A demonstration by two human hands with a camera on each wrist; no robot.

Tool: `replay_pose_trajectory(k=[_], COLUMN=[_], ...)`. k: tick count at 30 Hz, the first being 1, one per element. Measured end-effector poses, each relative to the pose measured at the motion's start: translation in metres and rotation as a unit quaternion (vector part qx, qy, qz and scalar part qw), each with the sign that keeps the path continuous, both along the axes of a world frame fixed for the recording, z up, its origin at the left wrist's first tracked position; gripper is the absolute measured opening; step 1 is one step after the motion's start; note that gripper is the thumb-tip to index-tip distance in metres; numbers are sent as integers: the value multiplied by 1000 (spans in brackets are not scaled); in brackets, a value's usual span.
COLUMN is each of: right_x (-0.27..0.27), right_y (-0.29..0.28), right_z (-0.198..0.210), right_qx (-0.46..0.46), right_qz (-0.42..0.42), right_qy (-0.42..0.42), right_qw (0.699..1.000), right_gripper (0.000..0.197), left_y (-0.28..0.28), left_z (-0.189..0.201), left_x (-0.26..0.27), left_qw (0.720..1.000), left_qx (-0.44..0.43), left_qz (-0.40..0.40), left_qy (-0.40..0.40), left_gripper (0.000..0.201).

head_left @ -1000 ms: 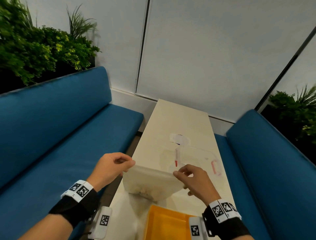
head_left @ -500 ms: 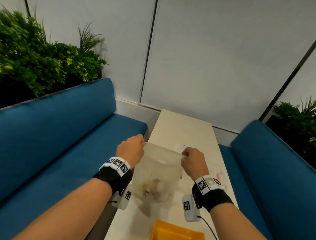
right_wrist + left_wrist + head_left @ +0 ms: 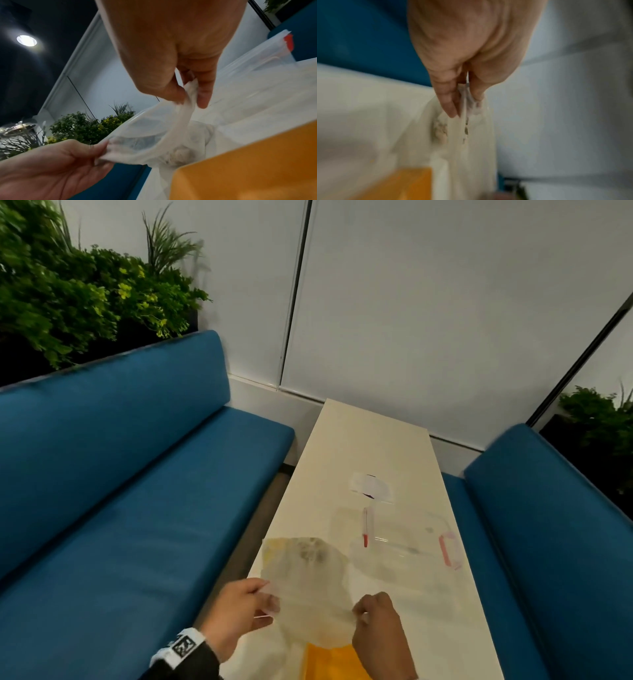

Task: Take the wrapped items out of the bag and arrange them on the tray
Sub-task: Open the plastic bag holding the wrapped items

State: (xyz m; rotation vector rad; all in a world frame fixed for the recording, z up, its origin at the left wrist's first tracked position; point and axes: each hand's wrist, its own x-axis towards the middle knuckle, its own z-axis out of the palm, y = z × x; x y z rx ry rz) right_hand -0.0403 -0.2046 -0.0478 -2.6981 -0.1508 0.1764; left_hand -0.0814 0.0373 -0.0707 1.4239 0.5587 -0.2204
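A translucent white bag point(image 3: 308, 583) hangs between my two hands above the near table. Its far end holds pale wrapped items point(image 3: 312, 553), blurred through the plastic. My left hand point(image 3: 269, 602) pinches the bag's left rim, thumb against fingers point(image 3: 448, 106). My right hand point(image 3: 360, 615) pinches the right rim, which the right wrist view shows held by my right hand point(image 3: 190, 94) with the bag mouth point(image 3: 145, 135) stretched across to my left hand point(image 3: 96, 152). The orange tray point(image 3: 329, 662) lies just below the bag; the tray point(image 3: 248, 162) looks bare where it shows.
Clear zip bags with red sliders point(image 3: 404, 539) and a white paper scrap point(image 3: 371, 487) lie on the long cream table point(image 3: 370, 440). Blue benches point(image 3: 137, 474) flank it on both sides. Plants point(image 3: 85, 296) stand behind them against the white wall.
Both hands have drawn the bag back toward me and lower. It hung upright with its mouth on top; now it is tipped with its filled end pointing away, over the tray's far edge.
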Motion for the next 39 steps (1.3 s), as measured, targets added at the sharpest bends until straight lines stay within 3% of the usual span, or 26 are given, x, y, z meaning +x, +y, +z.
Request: replay_pose_trajectory(k=[1,3,5,7,8,10,13,19,22,25,27,30,33,35,36,39], right_x=[1,6,16,29,35,44,50,50,53,54,53,50,43,42,42,40], right_y=[-2,-4,-5,-5,-5,-3,2,11,15,21,25,34,43,44,43,39], right_z=[-2,-3,-2,-2,0,7,15,8,3,3,3,6,15,16,14,6], right_qx=[-11,-18,21,121,195,349,493,608,640,651,647,647,650,632,615,527], right_qz=[-8,-24,-66,-143,-189,-264,-287,-278,-304,-316,-325,-339,-318,-258,-225,-149], right_qy=[10,22,39,61,78,133,209,320,340,365,365,351,334,325,314,258], right_qw=[1000,999,997,980,959,889,794,671,619,586,586,586,604,654,687,796], right_gripper=[26,25,21,17,15,11,13,24,28,27,24,15,30,43,49,60], left_y=[-1,-2,-4,-8,-8,-7,-2,4,4,5,6,5,3,3,3,3], left_z=[1,-2,-4,-3,-3,-3,-7,-9,-10,-9,-9,-10,-16,-18,-18,-17], left_x=[2,9,15,20,21,23,23,30,36,41,44,42,34,29,29,29], left_qw=[991,956,937,932,935,941,942,926,921,910,902,920,948,983,994,978], left_qx=[-132,-287,-345,-357,-350,-334,-324,-361,-366,-386,-398,-377,-309,-167,-72,187], left_qz=[22,49,59,56,48,20,0,89,131,151,167,106,73,50,39,40], left_qy=[21,27,14,24,36,60,82,60,37,29,25,-1,-36,-61,-68,-83], left_gripper=[22,28,31,31,31,35,39,23,32,50,59,69,72,74,61,14])
